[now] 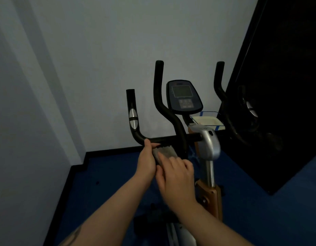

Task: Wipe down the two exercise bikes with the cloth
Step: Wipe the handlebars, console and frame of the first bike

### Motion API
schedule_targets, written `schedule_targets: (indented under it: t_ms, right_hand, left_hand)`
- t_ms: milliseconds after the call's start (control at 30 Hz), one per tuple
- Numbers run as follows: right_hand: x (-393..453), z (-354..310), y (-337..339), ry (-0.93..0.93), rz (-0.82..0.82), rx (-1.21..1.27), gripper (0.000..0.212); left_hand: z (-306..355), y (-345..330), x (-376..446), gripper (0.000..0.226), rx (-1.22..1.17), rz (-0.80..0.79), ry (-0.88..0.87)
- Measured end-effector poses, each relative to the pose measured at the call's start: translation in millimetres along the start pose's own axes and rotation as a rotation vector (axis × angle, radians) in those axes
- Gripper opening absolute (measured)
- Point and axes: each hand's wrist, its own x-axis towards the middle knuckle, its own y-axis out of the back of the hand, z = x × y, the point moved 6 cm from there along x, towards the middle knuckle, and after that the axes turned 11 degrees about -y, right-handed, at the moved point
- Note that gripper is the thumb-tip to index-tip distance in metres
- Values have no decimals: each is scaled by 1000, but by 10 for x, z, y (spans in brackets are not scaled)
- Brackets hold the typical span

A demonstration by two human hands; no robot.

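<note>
Both hands held the grey cloth [164, 153] just below the exercise bike's [207, 144] horizontal handlebar [164, 139]: left hand [146, 164] pinching its edge, right hand [176, 178] gripping its lower part.

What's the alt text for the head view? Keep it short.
Two bare hands hold a grey cloth against the horizontal black handlebar of an exercise bike: the left hand pinches it near the bar, and the right hand lies over it. Behind stand the bike's console and a pale wall; the floor is blue.
</note>
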Motion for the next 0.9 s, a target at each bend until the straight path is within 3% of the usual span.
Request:
schedule_targets:
  t_ms: [133, 333, 433, 500, 567, 733, 900]
  right_hand:
    - [342, -22, 30, 124, 46, -47, 18]
    - [396, 150, 254, -113, 164, 144, 33]
    - [427, 328, 348, -335, 234, 271, 37]
    - [538, 387, 206, -455, 65, 296, 39]
    - [533, 366, 22, -428, -125, 217, 35]
    - [257, 409, -43, -370, -186, 309, 36]
    - [577, 407, -122, -386, -363, 151, 27]
  left_hand:
    - [23, 2, -8, 47, 96, -14, -43]
    - [275, -136, 180, 31, 481, -281, -134]
    - [245, -172, 191, 38, 652, -203, -215]
    - [224, -148, 168, 38, 644, -134, -253]
    - [220, -128, 151, 38, 620, -125, -286]
    - [223, -112, 118, 40, 568, -100, -308]
    - [235, -111, 128, 39, 582, -110, -302]
